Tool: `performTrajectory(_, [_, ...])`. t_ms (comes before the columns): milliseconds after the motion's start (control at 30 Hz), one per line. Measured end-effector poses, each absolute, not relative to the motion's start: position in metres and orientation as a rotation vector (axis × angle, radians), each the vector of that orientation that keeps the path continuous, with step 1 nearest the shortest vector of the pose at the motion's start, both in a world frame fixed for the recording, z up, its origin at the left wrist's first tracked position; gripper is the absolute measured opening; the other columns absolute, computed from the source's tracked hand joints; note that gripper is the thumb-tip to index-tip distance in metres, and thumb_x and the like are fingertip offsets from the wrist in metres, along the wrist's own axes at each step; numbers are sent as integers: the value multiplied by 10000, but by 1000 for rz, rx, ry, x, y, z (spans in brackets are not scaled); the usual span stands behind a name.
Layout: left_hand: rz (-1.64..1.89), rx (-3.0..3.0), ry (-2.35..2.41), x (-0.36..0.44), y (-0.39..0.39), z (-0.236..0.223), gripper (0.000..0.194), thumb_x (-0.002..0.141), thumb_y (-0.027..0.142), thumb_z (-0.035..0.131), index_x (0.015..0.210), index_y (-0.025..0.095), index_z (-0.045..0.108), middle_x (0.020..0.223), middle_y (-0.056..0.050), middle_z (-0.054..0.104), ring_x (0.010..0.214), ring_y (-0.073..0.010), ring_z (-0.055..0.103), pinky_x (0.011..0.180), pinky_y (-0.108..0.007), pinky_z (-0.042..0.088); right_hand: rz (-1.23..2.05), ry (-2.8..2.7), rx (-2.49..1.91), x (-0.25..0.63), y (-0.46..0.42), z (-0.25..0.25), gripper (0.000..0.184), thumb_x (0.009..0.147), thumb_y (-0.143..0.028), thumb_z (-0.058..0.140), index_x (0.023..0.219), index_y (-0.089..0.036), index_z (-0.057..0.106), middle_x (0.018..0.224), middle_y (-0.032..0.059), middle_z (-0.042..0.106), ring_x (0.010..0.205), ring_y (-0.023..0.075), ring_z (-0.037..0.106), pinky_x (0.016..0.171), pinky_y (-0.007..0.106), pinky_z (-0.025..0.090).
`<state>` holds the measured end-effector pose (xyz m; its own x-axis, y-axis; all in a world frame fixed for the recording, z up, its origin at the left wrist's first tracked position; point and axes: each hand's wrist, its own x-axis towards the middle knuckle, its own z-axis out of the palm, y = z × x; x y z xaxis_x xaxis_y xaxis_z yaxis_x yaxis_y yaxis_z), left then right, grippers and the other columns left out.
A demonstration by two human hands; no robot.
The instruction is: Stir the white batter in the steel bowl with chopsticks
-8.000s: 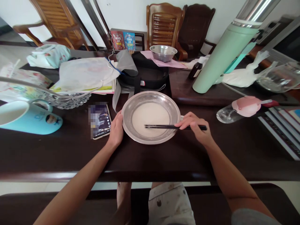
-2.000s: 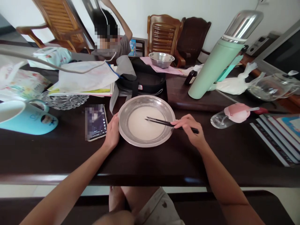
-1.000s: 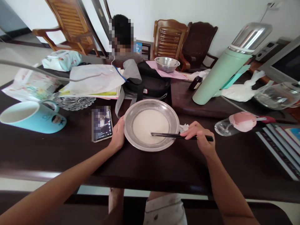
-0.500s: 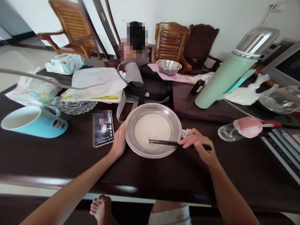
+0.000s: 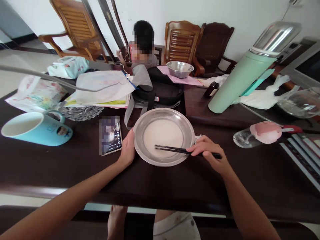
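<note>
A shallow steel plate (image 5: 186, 124) with a white liquid batter (image 5: 163, 134) in it sits on the dark wooden table (image 5: 75, 166) in front of me. My left hand (image 5: 128, 150) rests curled against the plate's left rim, steadying it. My right hand (image 5: 208, 154) is closed around a pair of black chopsticks (image 5: 171, 149). Their tips lie in the batter near the plate's front edge. A crumpled white tissue (image 5: 198, 138) peeks out just behind my right hand.
A phone (image 5: 110, 135) lies left of the plate, a blue mug (image 5: 35, 128) farther left. Behind stand a black bag (image 5: 160, 90), a green thermos (image 5: 245, 73), a pink-capped bottle (image 5: 257, 134), a glass jug (image 5: 298, 103) and books (image 5: 305, 150). Another person (image 5: 142, 46) sits across the table.
My right hand has swept the chopsticks round through the batter, their tips now a little further left and nearer me. The left hand stays on the rim. The person opposite has shifted.
</note>
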<state>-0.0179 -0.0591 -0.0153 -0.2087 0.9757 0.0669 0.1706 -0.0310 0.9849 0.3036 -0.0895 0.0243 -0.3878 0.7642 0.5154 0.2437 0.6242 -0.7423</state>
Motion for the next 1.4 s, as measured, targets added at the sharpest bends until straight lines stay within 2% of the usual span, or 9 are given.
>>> performTrajectory(167, [1293, 1282, 1509, -19, -58, -18, 735, 967, 737, 428, 1294, 135, 693, 1367, -133, 723, 1363, -353, 594, 1226, -489, 427, 600, -1918, -893, 307, -87, 25, 312, 1054, -429, 564, 965, -290, 829, 1050, 35, 867, 889, 244, 715, 825, 435, 522])
performTrajectory(333, [1283, 1300, 1505, -21, -57, -19, 777, 952, 768, 409, 1304, 133, 686, 1374, -140, 718, 1357, -354, 593, 1210, -482, 438, 655, -1743, -822, 315, -90, 24, 486, 1108, -376, 417, 853, -290, 822, 877, 31, 861, 752, 235, 705, 747, 436, 494])
performTrajectory(467, [1269, 1327, 1482, -24, -56, -19, 744, 970, 736, 401, 1292, 131, 691, 1383, -141, 714, 1341, -352, 605, 1204, -485, 440, 676, -1981, -811, 303, -88, 26, 353, 1060, -458, 542, 945, -268, 815, 1028, 44, 868, 849, 231, 708, 821, 425, 529])
performTrajectory(567, [1238, 1349, 1488, -27, -56, -18, 739, 978, 727, 392, 1297, 132, 693, 1402, -139, 705, 1366, -355, 585, 1215, -484, 426, 555, -2002, -882, 303, -87, 25, 267, 1043, -416, 596, 1012, -269, 817, 1103, 46, 860, 927, 237, 710, 843, 421, 525])
performTrajectory(767, [1220, 1379, 1505, -27, -56, -17, 731, 989, 705, 383, 1320, 128, 685, 1427, -145, 691, 1401, -354, 564, 1236, -490, 398, 617, -1758, -824, 315, -93, 23, 465, 1108, -344, 418, 886, -284, 822, 908, 39, 862, 797, 240, 725, 751, 436, 508])
performTrajectory(900, [1233, 1382, 1503, -26, -56, -16, 736, 986, 702, 386, 1338, 125, 676, 1439, -142, 685, 1395, -339, 572, 1239, -468, 395, 666, -1953, -812, 303, -91, 25, 350, 1061, -451, 541, 931, -278, 816, 1005, 38, 869, 837, 235, 719, 833, 438, 535])
performTrajectory(1000, [1226, 1387, 1509, -26, -56, -15, 760, 980, 721, 380, 1339, 119, 674, 1441, -146, 684, 1394, -341, 573, 1238, -466, 396, 566, -1969, -874, 302, -88, 26, 270, 1037, -420, 600, 979, -281, 823, 1069, 39, 865, 902, 239, 718, 823, 425, 534])
performTrajectory(1200, [1224, 1399, 1528, -25, -56, -14, 745, 987, 717, 373, 1332, 134, 682, 1419, -137, 699, 1381, -346, 579, 1228, -482, 402, 609, -1704, -831, 312, -91, 24, 481, 1099, -360, 443, 801, -282, 812, 836, 34, 854, 736, 236, 711, 741, 443, 507])
performTrajectory(1400, [1220, 1413, 1525, -25, -56, -15, 738, 990, 701, 362, 1339, 131, 676, 1428, -137, 695, 1377, -333, 583, 1226, -455, 402, 614, -1993, -861, 299, -89, 23, 284, 1031, -450, 602, 968, -283, 823, 1076, 41, 864, 906, 238, 721, 852, 434, 546])
